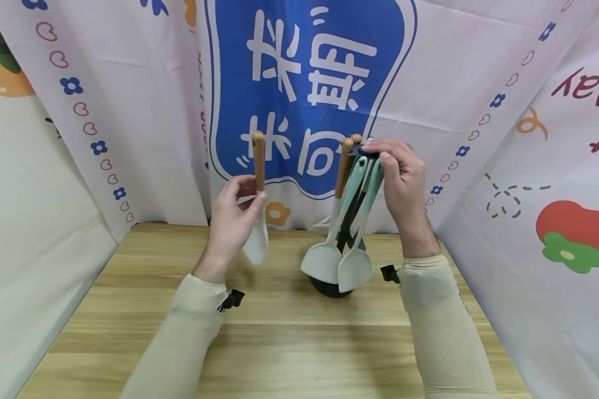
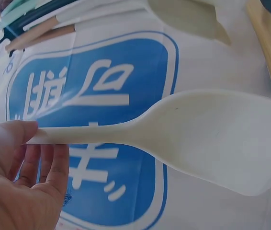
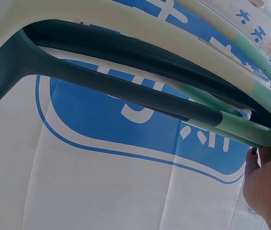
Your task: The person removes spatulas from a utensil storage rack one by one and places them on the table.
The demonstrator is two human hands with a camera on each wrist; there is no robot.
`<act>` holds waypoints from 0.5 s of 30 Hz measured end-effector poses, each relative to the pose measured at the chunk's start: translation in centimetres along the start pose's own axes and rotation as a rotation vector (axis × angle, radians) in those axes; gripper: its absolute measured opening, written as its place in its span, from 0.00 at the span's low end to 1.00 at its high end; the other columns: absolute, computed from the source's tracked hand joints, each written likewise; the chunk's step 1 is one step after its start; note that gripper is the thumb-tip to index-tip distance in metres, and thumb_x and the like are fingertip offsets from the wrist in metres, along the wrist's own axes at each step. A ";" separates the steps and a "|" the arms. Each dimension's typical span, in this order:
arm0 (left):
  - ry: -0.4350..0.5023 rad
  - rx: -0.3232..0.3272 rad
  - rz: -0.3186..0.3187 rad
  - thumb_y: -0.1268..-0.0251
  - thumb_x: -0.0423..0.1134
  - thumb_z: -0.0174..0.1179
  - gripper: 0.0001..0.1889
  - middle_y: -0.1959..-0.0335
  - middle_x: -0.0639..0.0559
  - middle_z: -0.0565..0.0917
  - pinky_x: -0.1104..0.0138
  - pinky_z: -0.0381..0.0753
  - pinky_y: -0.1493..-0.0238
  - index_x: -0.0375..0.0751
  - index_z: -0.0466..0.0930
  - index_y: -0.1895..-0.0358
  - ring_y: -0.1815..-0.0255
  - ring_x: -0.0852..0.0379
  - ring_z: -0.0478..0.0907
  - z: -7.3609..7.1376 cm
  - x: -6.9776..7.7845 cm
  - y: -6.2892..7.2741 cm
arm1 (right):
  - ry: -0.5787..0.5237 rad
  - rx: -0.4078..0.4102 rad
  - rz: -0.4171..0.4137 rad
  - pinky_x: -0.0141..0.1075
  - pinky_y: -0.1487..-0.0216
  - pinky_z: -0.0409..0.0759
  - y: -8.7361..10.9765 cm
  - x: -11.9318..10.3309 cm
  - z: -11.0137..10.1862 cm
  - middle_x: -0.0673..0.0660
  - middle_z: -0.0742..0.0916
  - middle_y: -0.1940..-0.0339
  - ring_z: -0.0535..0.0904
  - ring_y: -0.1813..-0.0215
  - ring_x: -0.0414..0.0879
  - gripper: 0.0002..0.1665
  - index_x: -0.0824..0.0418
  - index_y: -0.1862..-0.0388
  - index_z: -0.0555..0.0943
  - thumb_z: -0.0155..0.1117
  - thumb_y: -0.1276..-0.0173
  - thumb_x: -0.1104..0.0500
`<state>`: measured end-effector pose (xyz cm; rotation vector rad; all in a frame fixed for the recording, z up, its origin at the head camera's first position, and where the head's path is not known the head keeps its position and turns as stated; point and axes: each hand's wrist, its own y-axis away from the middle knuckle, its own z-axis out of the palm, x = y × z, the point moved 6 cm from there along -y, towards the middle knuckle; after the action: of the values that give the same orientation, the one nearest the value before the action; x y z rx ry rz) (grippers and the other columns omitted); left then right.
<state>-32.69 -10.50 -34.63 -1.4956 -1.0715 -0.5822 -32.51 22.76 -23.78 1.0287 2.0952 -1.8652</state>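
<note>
My left hand (image 1: 235, 213) pinches a white spatula (image 1: 257, 244) at the lower end of its wooden handle. The spatula hangs upright, blade down, left of the utensil rack (image 1: 331, 288). In the left wrist view its wide, shallow blade (image 2: 217, 139) points right, away from my fingers. My right hand (image 1: 404, 180) grips the black top of the rack, thumb in front; some fingertips are hidden. Several utensils hang from it, including two pale turners with mint handles (image 1: 351, 191) and wooden-handled ones behind. Dark utensils (image 3: 126, 91) hang there too in the right wrist view.
The rack's round black base stands on a wooden table (image 1: 299, 354), toward its back edge. Behind hangs a printed cloth (image 1: 459, 61) with a blue panel. Cloth walls close in both sides.
</note>
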 end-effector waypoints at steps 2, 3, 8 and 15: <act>-0.018 0.015 0.001 0.12 0.33 0.69 0.22 0.29 0.37 0.85 0.46 0.94 0.24 0.35 0.79 0.23 0.28 0.40 0.89 -0.8 -0.4 0.1 | -0.004 0.004 0.002 0.31 0.36 0.82 0.0 0.0 0.0 0.33 0.94 0.43 0.87 0.36 0.33 0.26 0.69 0.43 0.95 0.53 0.12 0.55; -0.020 0.021 0.002 0.12 0.33 0.69 0.22 0.29 0.37 0.85 0.47 0.94 0.24 0.35 0.79 0.23 0.28 0.40 0.89 -1.1 -0.5 0.1 | -0.006 0.006 0.003 0.31 0.35 0.82 0.0 0.0 0.0 0.35 0.94 0.43 0.87 0.36 0.33 0.26 0.68 0.43 0.95 0.53 0.12 0.55; -0.023 0.055 -0.001 0.12 0.32 0.69 0.22 0.31 0.36 0.86 0.53 0.94 0.25 0.33 0.80 0.24 0.29 0.42 0.89 -2.8 -1.4 0.2 | -0.020 0.011 0.009 0.31 0.35 0.83 0.0 0.2 0.0 0.37 0.94 0.43 0.88 0.36 0.36 0.26 0.68 0.44 0.95 0.53 0.12 0.56; -0.031 0.102 -0.017 0.12 0.31 0.69 0.23 0.32 0.34 0.85 0.71 0.92 0.29 0.30 0.79 0.23 0.31 0.42 0.89 -5.2 -2.1 0.6 | -0.027 0.015 0.007 0.31 0.35 0.83 0.0 0.2 0.1 0.38 0.94 0.43 0.88 0.36 0.36 0.25 0.69 0.44 0.95 0.54 0.12 0.56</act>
<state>-32.03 -16.06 -35.51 -1.4116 -1.1229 -0.5102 -32.72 22.77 -23.90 1.0068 2.0633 -1.8837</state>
